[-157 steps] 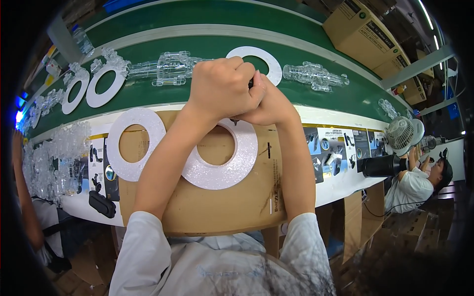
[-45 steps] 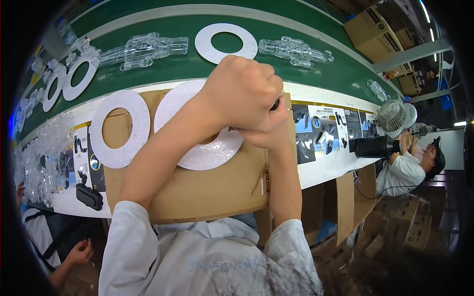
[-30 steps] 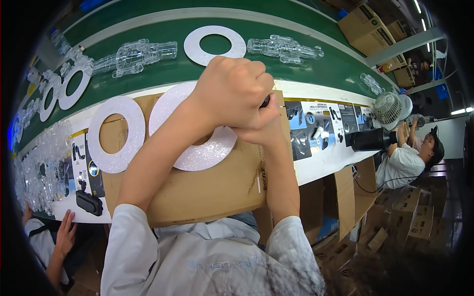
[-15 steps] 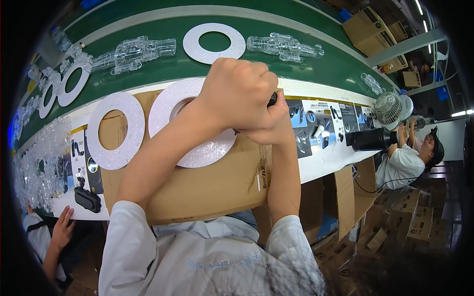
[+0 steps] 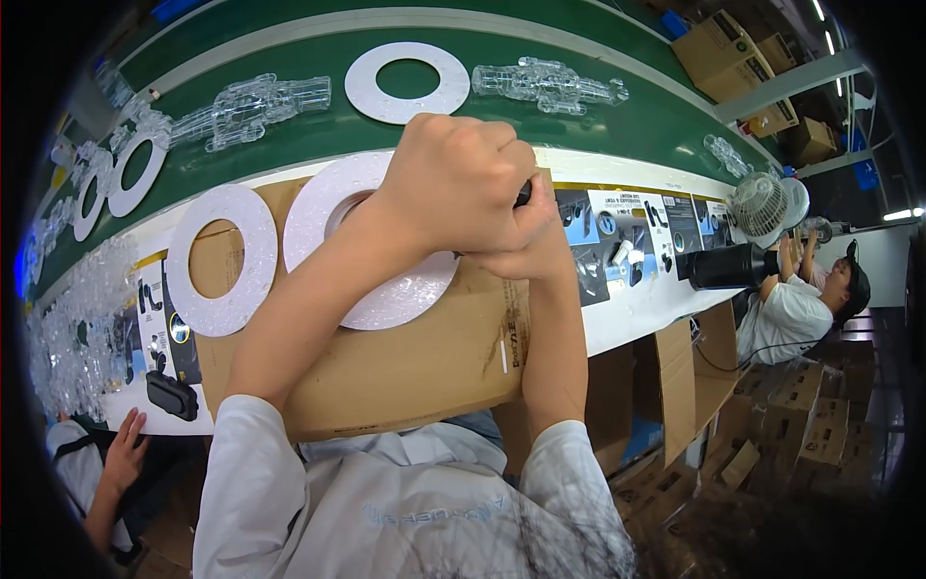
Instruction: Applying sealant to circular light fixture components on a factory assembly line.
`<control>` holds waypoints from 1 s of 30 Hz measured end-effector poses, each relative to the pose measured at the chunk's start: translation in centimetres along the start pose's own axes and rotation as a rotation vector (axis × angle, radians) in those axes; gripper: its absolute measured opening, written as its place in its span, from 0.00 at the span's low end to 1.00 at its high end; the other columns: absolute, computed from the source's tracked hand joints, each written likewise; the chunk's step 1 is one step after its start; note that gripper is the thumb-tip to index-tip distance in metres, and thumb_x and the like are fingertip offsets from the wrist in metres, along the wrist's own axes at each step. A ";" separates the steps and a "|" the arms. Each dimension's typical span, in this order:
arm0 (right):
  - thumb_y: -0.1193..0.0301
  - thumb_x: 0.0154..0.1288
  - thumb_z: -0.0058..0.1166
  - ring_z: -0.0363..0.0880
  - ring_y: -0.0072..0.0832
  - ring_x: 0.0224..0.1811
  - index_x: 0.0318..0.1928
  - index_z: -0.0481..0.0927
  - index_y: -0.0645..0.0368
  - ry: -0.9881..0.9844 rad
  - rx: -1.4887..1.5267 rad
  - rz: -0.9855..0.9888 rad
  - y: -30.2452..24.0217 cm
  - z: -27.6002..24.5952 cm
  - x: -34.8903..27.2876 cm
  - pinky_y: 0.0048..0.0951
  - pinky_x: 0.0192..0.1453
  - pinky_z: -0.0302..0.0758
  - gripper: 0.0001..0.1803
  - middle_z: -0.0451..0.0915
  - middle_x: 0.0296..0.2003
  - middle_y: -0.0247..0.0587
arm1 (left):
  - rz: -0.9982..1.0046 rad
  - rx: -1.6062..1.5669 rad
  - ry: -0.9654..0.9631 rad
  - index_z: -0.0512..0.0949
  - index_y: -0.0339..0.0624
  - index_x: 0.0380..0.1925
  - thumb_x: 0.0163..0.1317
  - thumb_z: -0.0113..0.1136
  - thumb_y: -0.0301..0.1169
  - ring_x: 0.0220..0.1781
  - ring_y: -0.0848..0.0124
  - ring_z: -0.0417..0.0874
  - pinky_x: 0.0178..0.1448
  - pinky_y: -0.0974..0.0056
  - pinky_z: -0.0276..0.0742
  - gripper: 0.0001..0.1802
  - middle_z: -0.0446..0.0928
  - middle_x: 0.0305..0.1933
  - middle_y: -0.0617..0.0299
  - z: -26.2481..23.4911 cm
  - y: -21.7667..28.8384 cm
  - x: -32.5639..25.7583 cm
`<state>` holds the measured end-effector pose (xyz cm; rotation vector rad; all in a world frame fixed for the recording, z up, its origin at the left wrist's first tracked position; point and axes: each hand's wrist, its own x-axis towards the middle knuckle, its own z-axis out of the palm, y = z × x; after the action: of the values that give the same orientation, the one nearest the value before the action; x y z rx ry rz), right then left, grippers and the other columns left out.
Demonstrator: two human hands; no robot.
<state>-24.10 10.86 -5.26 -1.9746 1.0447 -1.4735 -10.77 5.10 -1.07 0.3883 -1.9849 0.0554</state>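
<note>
My left hand (image 5: 446, 183) is closed in a fist over my right hand (image 5: 521, 253), the two pressed together above the worktable. A bit of a black object (image 5: 524, 193) shows between them; the rest is hidden by my fingers. Beneath my hands a large white ring (image 5: 405, 301) lies on a flat piece of brown cardboard (image 5: 424, 381), partly covered by my left forearm. Another white ring (image 5: 258, 261) lies to its left, overlapping the cardboard's edge.
On the green belt (image 5: 646, 135) lie a white ring (image 5: 359, 84) and clear plastic packagings (image 5: 550, 87). A black case (image 5: 172, 394) sits near a co-worker's hand (image 5: 125, 454). To the right are a black cylinder (image 5: 728, 270), a white fan (image 5: 759, 207) and an open carton (image 5: 675, 376).
The ring and clear plastic pieces on the green belt have shifted slightly left. My hands stay clasped together in almost the same place, moved only a touch left.
</note>
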 end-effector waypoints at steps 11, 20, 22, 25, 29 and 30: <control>0.71 0.34 0.79 0.80 0.30 0.53 0.56 0.70 0.62 -0.011 0.094 0.204 -0.2 2.9 -1.2 0.34 0.53 0.78 0.44 0.79 0.49 0.40 | -0.050 0.084 -0.257 0.74 0.40 0.07 0.41 0.61 0.38 0.12 0.59 0.71 0.17 0.58 0.66 0.15 0.69 0.11 0.57 -2.3 -0.4 0.8; 0.75 0.40 0.76 0.81 0.32 0.53 0.56 0.72 0.63 -0.048 0.156 0.154 0.4 3.8 -0.6 0.35 0.53 0.79 0.39 0.80 0.51 0.43 | -0.090 0.097 -0.375 0.76 0.37 0.08 0.41 0.59 0.39 0.12 0.56 0.72 0.18 0.58 0.68 0.16 0.70 0.11 0.51 -2.5 -0.9 0.4; 0.73 0.44 0.72 0.81 0.27 0.44 0.46 0.77 0.60 -0.009 0.238 0.128 -0.1 4.0 -0.2 0.32 0.43 0.78 0.25 0.82 0.41 0.38 | -0.121 0.091 -0.409 0.77 0.37 0.09 0.41 0.59 0.39 0.13 0.55 0.73 0.19 0.57 0.69 0.16 0.71 0.11 0.51 -2.6 -1.1 0.2; 0.73 0.45 0.71 0.81 0.27 0.43 0.45 0.78 0.61 -0.007 0.263 0.167 -0.8 4.0 -0.3 0.32 0.42 0.78 0.24 0.82 0.41 0.38 | -0.131 0.085 -0.406 0.77 0.36 0.09 0.41 0.59 0.40 0.13 0.55 0.73 0.19 0.56 0.69 0.16 0.71 0.11 0.51 -2.6 -1.1 -0.2; 0.74 0.38 0.78 0.83 0.31 0.50 0.54 0.72 0.66 -0.046 0.186 0.188 0.1 3.8 -0.7 0.34 0.50 0.80 0.40 0.82 0.48 0.44 | -0.141 0.062 -0.401 0.77 0.36 0.09 0.41 0.59 0.39 0.13 0.55 0.73 0.20 0.56 0.69 0.16 0.71 0.11 0.50 -2.4 -1.3 -0.5; 0.73 0.38 0.78 0.83 0.31 0.50 0.55 0.72 0.65 -0.053 0.175 0.179 0.0 3.8 -0.6 0.34 0.50 0.80 0.40 0.82 0.48 0.44 | -0.136 0.059 -0.392 0.77 0.36 0.09 0.41 0.59 0.39 0.13 0.55 0.73 0.20 0.56 0.69 0.16 0.71 0.11 0.51 -2.4 -1.3 -0.6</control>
<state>-20.59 11.03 -6.86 -1.7422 1.0056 -1.3602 -8.04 4.49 -0.74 0.6085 -2.3396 -0.0533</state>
